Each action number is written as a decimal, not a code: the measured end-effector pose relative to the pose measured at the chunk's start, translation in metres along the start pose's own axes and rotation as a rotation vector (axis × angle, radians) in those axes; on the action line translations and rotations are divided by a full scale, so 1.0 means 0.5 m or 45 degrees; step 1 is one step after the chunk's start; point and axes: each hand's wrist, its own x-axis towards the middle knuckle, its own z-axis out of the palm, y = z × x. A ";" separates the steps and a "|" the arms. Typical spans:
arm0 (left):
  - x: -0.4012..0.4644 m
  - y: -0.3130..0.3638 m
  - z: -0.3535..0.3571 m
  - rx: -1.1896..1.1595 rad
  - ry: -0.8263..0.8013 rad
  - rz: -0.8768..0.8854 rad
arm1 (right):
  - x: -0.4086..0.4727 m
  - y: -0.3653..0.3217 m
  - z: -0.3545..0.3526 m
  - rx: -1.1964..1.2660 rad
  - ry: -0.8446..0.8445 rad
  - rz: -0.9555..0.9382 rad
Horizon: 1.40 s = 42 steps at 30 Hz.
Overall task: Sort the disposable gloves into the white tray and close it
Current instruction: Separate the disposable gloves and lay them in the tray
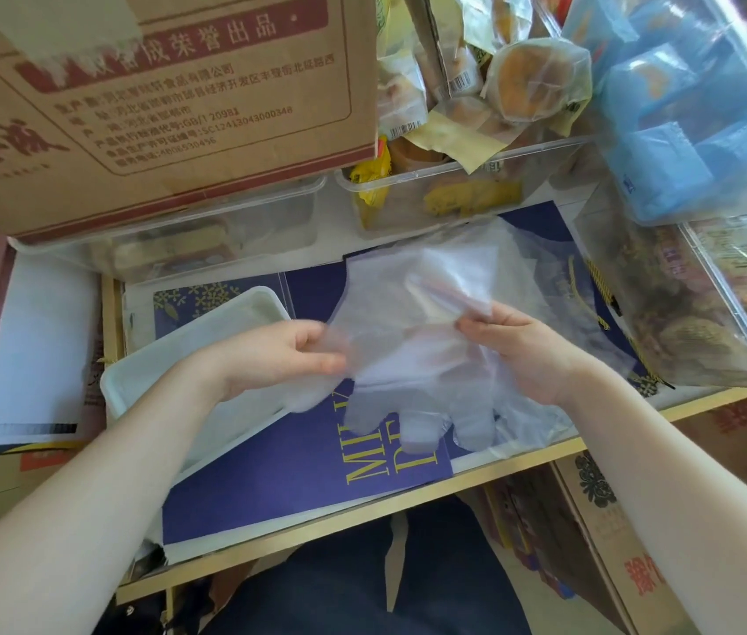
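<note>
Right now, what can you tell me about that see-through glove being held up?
The disposable glove is thin, clear, crinkled plastic film. It hangs spread between the left hand and the right hand, each pinching an edge, with the fingers pointing down toward the person. It hovers over a dark blue sheet, just right of the white tray.

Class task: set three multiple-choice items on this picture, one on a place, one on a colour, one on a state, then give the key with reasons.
1. Where is the white tray?
A. under the left forearm
B. on the cardboard box
C. beside the right hand

2. What colour is the sheet under the glove?
A. red
B. dark blue
C. green

3. How is the glove held?
A. by the left hand only
B. by the right hand only
C. by both hands

Key: A, the forearm crosses it; B, blue with gold letters; C, each hand pinches an edge.
</note>
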 end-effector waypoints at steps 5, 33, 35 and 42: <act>0.044 0.034 0.056 -0.168 0.605 0.190 | 0.010 0.052 0.007 -0.085 0.008 0.032; 0.068 0.026 0.063 0.326 1.011 0.301 | 0.231 0.020 -0.195 -1.988 0.709 0.047; 0.071 0.025 0.061 0.319 1.015 0.291 | 0.236 0.009 -0.198 -1.948 0.671 0.030; 0.074 0.022 0.048 0.325 1.131 0.259 | 0.188 -0.007 -0.221 -1.593 0.738 -0.598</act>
